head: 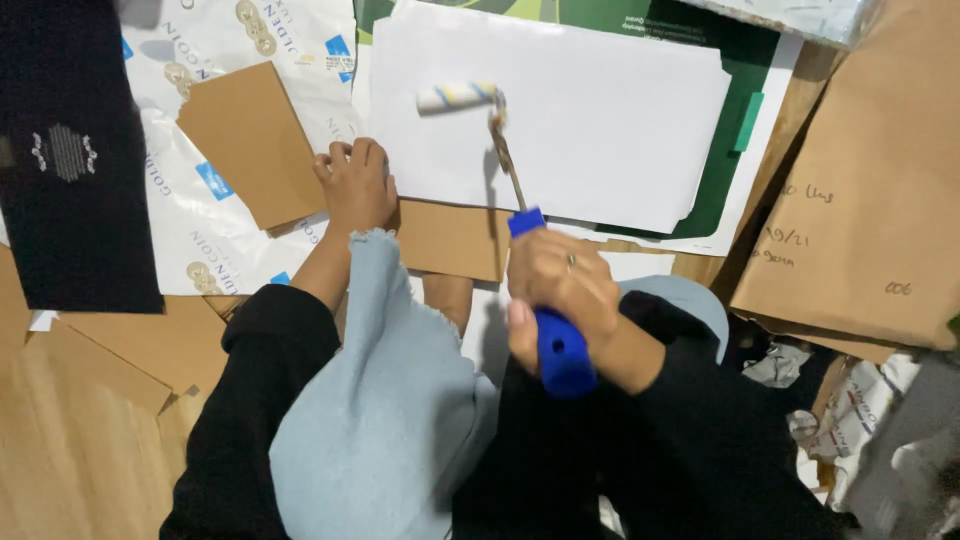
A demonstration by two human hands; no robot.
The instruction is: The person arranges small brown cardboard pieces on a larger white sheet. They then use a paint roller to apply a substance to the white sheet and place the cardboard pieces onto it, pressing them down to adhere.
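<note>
My right grip point(562, 290) clamps the roller's point(458, 96) blue handle, roller far ahead on the white sheet point(600, 120); left grip point(355, 185), fingers curled, presses the sheet's edge.

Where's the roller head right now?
Head view, upper centre: the roller head rests on the white sheet's left part, ahead of the right hand.

You wear long black sleeves on both arms, ending at the wrist on the right and pushed partway up the forearm on the left. A thin ring shows on a finger of your right hand point(562, 290). Your left hand point(357, 185) is bare of rings. A pale blue cloth with a frayed edge drapes down your front.
</note>
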